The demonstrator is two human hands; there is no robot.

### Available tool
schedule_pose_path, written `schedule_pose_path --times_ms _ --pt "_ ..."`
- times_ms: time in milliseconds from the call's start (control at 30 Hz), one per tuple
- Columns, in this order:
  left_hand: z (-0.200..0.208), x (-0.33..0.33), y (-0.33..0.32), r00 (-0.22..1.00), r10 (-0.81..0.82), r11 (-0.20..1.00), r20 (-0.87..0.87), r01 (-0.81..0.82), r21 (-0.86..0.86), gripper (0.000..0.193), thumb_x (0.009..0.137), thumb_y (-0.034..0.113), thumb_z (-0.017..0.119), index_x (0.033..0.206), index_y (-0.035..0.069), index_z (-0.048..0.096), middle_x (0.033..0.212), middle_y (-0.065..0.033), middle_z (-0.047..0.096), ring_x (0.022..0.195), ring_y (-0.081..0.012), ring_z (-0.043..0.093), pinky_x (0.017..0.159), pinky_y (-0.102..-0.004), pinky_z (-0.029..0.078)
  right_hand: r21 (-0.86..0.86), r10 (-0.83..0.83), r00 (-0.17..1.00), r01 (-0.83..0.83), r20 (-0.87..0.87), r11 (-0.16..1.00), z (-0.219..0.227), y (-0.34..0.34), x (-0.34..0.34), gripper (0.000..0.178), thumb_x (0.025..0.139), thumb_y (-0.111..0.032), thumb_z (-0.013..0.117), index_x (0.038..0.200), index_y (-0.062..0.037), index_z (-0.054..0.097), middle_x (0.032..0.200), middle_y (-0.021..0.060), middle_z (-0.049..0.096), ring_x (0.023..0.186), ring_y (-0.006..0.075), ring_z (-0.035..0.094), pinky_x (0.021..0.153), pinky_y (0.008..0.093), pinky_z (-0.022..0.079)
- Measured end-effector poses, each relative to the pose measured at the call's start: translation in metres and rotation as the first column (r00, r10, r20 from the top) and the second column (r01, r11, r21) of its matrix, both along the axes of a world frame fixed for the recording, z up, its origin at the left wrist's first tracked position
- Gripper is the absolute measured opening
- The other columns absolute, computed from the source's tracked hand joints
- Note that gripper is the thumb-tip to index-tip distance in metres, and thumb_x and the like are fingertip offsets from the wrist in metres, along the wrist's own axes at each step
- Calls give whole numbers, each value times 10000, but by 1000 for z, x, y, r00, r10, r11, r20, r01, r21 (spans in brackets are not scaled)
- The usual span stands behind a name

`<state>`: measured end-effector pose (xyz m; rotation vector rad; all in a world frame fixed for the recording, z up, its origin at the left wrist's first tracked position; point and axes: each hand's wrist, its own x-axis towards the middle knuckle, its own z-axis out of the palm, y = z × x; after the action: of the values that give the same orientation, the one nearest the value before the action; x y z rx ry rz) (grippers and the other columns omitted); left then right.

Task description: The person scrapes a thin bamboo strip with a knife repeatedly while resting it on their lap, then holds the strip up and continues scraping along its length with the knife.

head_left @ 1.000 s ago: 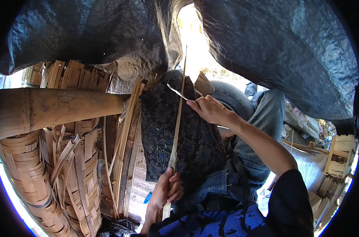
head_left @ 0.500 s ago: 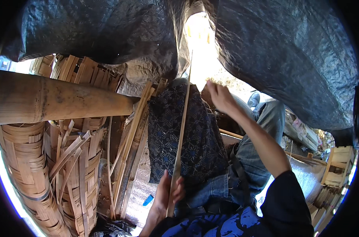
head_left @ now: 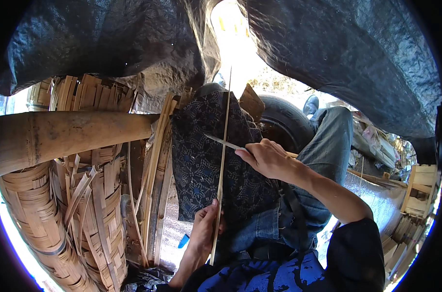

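Observation:
A long, thin bamboo strip (head_left: 222, 175) runs lengthwise over a dark patterned cloth (head_left: 194, 180) spread across my leg. Near its lower end my left hand (head_left: 204, 231) is closed around the strip, thumb on top. My right hand (head_left: 268, 158) grips a knife (head_left: 220, 141), whose handle is mostly hidden in the fingers. The narrow blade points left and crosses the strip about midway along the cloth; whether it presses on the strip I cannot tell. The strip's far end tapers toward the bright gap ahead.
Tall woven bamboo baskets (head_left: 33, 209) stand at left, under a thick horizontal bamboo pole (head_left: 75, 136). Split bamboo lengths (head_left: 157, 180) lean beside the cloth. A tyre (head_left: 291, 121) sits ahead by my knee. Dark sheeting (head_left: 338, 63) hangs overhead. A small blue object (head_left: 183, 241) lies on the ground.
My right hand has come down and back from near the bright gap to the strip's middle, and the knife blade now shows across it. My left hand still holds the strip.

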<state>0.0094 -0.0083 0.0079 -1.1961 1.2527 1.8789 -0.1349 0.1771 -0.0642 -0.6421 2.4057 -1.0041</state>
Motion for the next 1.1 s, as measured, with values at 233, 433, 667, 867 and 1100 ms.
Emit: schedule_pose_path --times_ms 233,433,667,867,1100 --pt "9 0 5 1000 -26 997 -10 25 -78 373 898 403 525 720 75 539 488 20 443 402 -65 410 394 -203 297 34 11 999 -10 -33 999 -18 -2 1 499 947 -385 407 606 -41 525 422 93 468 317 183 455 350 372 416" --pt "18 10 3 995 -90 986 32 93 -139 383 914 409 491 714 83 521 523 36 422 426 -53 391 400 -207 287 71 -138 989 134 51 988 -49 16 -42 487 967 -333 378 639 -6 530 460 152 467 378 203 497 389 390 376" --pt "14 -14 -8 982 -132 988 -138 120 -94 468 953 467 318 795 55 474 508 24 343 423 -79 309 409 -232 284 -237 -332 943 326 14 915 -40 -2 -46 501 977 -321 358 585 -14 426 427 109 320 332 119 328 341 342 308" --pt "-8 -56 -12 957 -244 969 -155 237 -67 494 957 475 268 781 56 463 451 7 332 330 -107 328 345 -233 287 -244 -144 987 122 -74 962 -4 -19 -14 481 943 -344 431 587 -27 491 441 163 457 363 327 466 364 420 358" --pt "-20 -64 -24 983 183 844 -4 -155 513 421 981 400 241 695 142 411 385 48 277 263 -78 271 282 -191 228 6 -26 999 26 -43 1000 -3 -18 -26 588 924 -418 444 483 -29 448 416 160 446 371 320 479 382 410 386"
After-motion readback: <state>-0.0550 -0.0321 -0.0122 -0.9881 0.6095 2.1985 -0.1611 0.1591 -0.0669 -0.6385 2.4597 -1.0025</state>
